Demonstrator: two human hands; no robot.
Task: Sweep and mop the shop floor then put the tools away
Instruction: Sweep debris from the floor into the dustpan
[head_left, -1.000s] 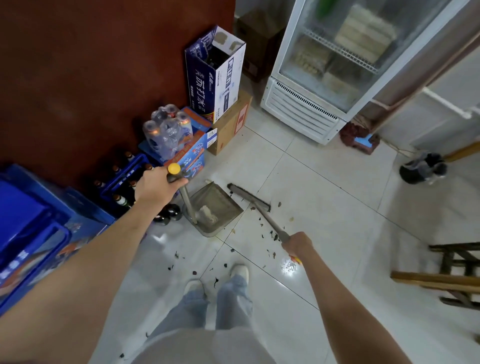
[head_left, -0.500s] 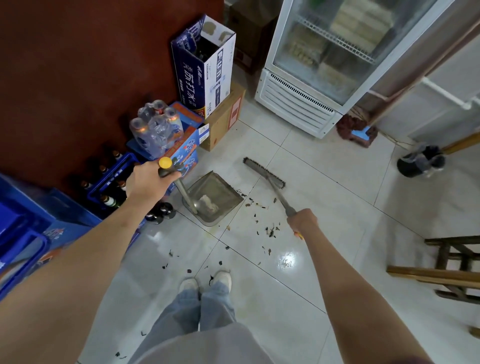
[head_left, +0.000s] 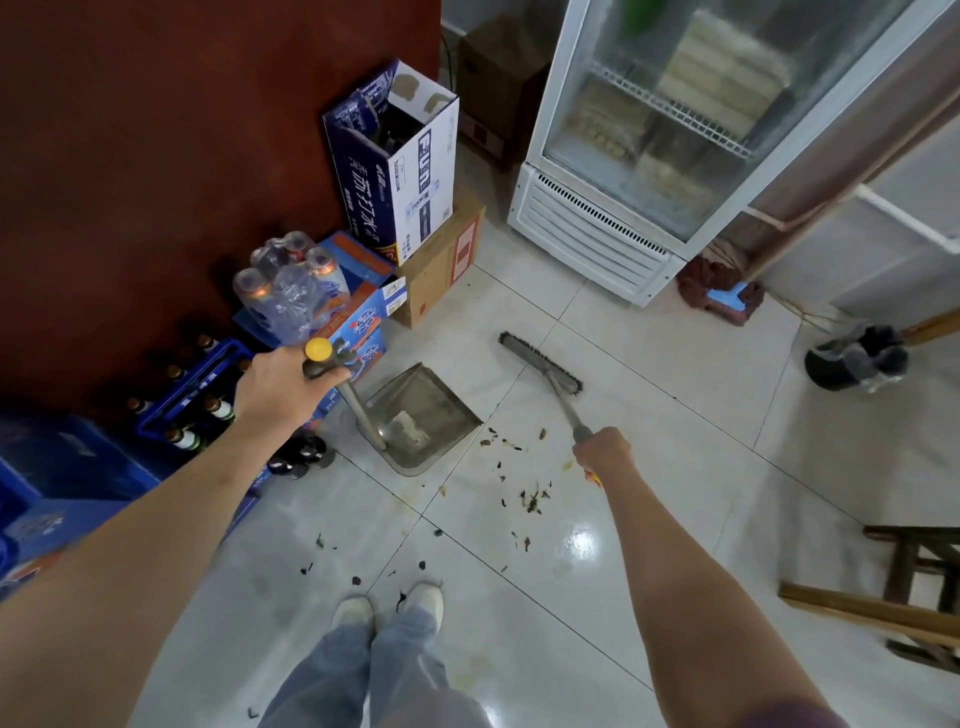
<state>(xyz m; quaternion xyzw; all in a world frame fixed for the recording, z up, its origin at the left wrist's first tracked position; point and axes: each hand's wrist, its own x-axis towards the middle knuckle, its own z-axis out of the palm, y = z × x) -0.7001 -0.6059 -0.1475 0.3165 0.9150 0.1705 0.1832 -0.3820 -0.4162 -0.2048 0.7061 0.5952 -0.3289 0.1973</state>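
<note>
My left hand (head_left: 283, 392) grips the yellow-capped handle of a metal dustpan (head_left: 423, 418), which stands on the tiled floor with pale scraps inside. My right hand (head_left: 602, 451) grips the handle of a broom (head_left: 540, 364). Its narrow dark brush head lies on the floor beyond and to the right of the dustpan mouth. Dark bits of debris (head_left: 530, 499) are scattered on the tiles between the dustpan, the broom and my shoes (head_left: 389, 605).
Stacked drink cartons (head_left: 400, 161), a pack of bottles (head_left: 291, 286) and blue crates (head_left: 192, 384) line the brown wall at left. A glass-door fridge (head_left: 675, 130) stands at the back, a mop head (head_left: 722, 288) and a dark bin (head_left: 854, 358) to its right. A wooden stool (head_left: 904, 597) is at right.
The broom head has swung away from the dustpan mouth, out to the far right. My right hand moved up and right with it. The dustpan stays in place.
</note>
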